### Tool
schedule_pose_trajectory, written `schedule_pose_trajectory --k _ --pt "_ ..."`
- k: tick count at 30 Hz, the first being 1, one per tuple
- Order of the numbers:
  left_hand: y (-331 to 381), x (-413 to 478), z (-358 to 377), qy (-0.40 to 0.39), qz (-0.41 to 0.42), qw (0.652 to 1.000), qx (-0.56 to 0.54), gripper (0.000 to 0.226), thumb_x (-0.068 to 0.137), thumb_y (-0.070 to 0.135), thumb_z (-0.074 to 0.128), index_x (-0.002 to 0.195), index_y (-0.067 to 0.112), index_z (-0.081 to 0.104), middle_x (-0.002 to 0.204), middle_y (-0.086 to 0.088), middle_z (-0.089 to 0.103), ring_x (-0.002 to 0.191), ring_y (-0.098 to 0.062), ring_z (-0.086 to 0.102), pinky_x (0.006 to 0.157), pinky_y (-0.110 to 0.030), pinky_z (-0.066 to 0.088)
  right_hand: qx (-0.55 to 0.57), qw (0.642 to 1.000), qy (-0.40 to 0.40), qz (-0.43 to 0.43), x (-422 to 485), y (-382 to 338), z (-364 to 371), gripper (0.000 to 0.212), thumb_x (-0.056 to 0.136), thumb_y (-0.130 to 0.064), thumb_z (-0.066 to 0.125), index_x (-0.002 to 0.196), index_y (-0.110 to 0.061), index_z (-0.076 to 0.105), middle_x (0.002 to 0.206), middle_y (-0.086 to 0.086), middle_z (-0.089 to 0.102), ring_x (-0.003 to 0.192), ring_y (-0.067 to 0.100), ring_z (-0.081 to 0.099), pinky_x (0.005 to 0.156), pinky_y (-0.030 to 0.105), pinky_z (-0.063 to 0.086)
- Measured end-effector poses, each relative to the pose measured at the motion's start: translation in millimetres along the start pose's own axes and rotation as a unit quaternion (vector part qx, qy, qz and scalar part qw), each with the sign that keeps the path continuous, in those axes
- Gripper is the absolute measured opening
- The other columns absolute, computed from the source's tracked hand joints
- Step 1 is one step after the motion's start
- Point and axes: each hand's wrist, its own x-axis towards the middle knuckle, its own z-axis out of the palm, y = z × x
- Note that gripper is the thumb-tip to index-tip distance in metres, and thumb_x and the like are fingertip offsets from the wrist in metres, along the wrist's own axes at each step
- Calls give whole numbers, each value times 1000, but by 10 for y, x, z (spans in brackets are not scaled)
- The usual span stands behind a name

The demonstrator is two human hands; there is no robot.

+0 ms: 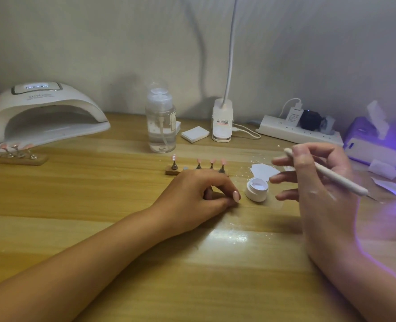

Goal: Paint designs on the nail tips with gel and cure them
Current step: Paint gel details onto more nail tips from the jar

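Above the wooden table point(94, 201), right hand point(320, 189) grips a brush point(339, 180); left hand point(192, 196) curls, hold unclear.

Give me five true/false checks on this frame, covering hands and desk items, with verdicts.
1. The right hand holds a white pen-like tool. True.
2. The gel jar has its lid on. False: it stands open on the table, between the two hands.
3. The curing lamp sits at the back left. True.
4. The pump bottle lies on its side. False: it stands upright, with clear liquid inside.
5. The left hand rests on the table on the near side of the nail tip holder. True. Its fingers are curled, and whether they have a grip on anything cannot be seen.
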Motion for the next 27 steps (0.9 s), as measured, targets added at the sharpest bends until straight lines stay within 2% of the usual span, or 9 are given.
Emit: schedule_pose_trajectory --k 2,5,8,10,16,27 --pt "-5 4 0 4 1 1000 0 10 83 16 77 84 25 76 70 35 59 54 -5 43 57 -9 31 29 999 -2 28 -27 -28 20 14 97 -23 65 87 -20 55 68 2 70 47 12 60 39 19 43" --pt "-3 5 -1 8 10 1000 10 9 82 16 77 85 24 76 69 36 57 55 -5 44 58 -9 30 53 991 -33 121 -103 13 73 22 92 -15 68 80 -21 50 54 3 62 37 9 46 36 17 36" --pt "2 3 -2 8 22 999 23 9 82 17 77 86 25 76 70 37 56 57 -4 45 59 -10 30 30 980 -64 185 -132 61 120 33 81 -9 64 55 -26 52 48 6 59 36 9 44 36 17 36" --pt "4 1 0 8 26 999 24 9 82 18 77 85 27 75 71 37 56 58 -5 46 59 -11 30 12 978 -77 193 -125 61 135 35 79 -7 60 51 -24 49 46 9 57 35 9 44 36 15 34" --pt "2 8 9 10 32 999 39 11 83 19 77 85 29 74 73 36 55 59 -7 46 59 -13 31 -20 977 -107 183 -132 77 143 30 80 -7 63 57 -21 49 52 14 63 39 12 50 39 18 40" --pt "-6 12 15 16 37 998 40 14 82 17 78 83 30 74 69 28 55 59 -9 46 60 -14 31 -22 978 -103 181 -127 93 160 27 80 -10 64 60 -18 47 54 16 65 40 15 53 41 22 43"
